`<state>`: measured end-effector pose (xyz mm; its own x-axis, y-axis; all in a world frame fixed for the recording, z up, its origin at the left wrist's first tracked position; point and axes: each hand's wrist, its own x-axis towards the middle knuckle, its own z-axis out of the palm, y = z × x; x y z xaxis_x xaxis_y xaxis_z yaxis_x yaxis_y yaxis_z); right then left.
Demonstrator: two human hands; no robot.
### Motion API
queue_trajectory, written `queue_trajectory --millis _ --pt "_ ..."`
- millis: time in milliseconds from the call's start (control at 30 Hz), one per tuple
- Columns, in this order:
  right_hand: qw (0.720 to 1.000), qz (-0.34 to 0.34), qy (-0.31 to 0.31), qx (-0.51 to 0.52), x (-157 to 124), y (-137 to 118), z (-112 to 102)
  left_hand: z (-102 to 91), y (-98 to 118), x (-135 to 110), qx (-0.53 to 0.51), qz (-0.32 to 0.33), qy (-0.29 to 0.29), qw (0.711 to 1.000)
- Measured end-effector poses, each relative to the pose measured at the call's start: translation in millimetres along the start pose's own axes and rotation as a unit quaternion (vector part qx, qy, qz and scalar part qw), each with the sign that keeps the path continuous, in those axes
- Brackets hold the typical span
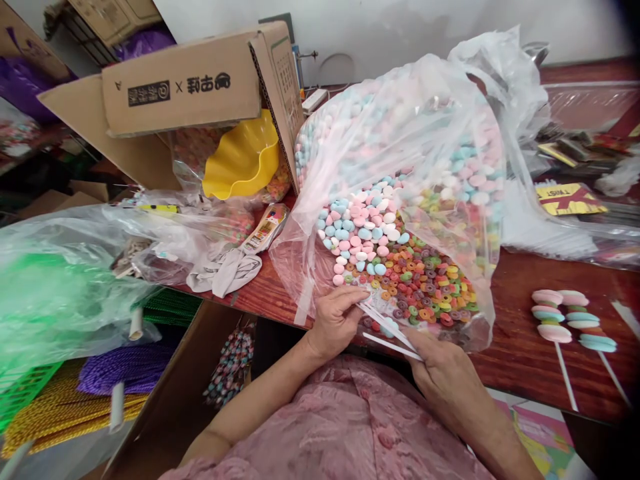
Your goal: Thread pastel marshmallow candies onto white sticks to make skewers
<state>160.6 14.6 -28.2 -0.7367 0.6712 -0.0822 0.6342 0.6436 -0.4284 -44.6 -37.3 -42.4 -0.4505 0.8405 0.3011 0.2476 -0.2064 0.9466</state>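
A big clear plastic bag (425, 133) lies open on the red-brown table (525, 353), filled with pastel round candies (363, 230) and small coloured ring candies (430, 287). My left hand (336, 320) rests at the bag's mouth, fingers pinched on the upper end of thin white sticks (387, 328). My right hand (447, 377) is closed round the lower end of the same sticks, at the table's near edge. Two finished candy skewers (550, 317) (590, 327) lie on the table to the right.
A cardboard box (200, 87) on its side holds a yellow wavy bowl (243, 160) at the back left. Plastic bags and a grey cloth (225, 270) lie left of the candy bag. Coils of purple and yellow cord (100, 380) sit low left. Packets are piled back right.
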Motion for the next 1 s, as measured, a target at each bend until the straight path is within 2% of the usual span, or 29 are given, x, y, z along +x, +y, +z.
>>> queue_trajectory --millis 67,133,200,267,333,433,500,600,667,867,933,1000 --pt "0.998 -0.005 0.007 0.062 2 -2 -3 4.0 2 2 -0.044 -0.033 0.026 0.998" --pt "0.991 -0.004 0.024 0.134 4 -5 -7 7.8 4 4 -0.140 -0.119 0.067 0.981" --pt "0.979 0.001 0.044 0.200 5 -7 -11 9.3 7 8 -0.258 -0.225 0.087 0.936" --pt "0.967 0.004 0.058 0.249 4 -9 -11 7.6 9 12 -0.346 -0.303 0.083 0.884" --pt "0.957 0.004 0.066 0.282 2 -8 -7 4.1 10 17 -0.393 -0.343 0.085 0.849" --pt "0.948 0.012 0.080 0.308 -2 0 0 0.3 11 21 -0.433 -0.362 0.090 0.820" --pt "0.947 0.022 0.078 0.311 -3 5 2 0.5 13 19 -0.444 -0.358 0.065 0.819" --pt "0.951 0.019 0.066 0.303 -2 8 0 3.6 17 15 -0.432 -0.347 0.011 0.832" --pt "0.952 0.012 0.064 0.300 -1 8 -2 5.1 17 14 -0.418 -0.353 -0.007 0.837" --pt "0.946 0.030 0.081 0.313 -6 16 8 -4.0 10 21 -0.443 -0.364 0.057 0.818" --pt "0.947 0.028 0.075 0.311 -7 20 8 -8.5 11 22 -0.438 -0.361 0.053 0.822" --pt "0.950 0.013 0.058 0.306 -6 22 5 -10.9 13 21 -0.423 -0.359 0.023 0.832"
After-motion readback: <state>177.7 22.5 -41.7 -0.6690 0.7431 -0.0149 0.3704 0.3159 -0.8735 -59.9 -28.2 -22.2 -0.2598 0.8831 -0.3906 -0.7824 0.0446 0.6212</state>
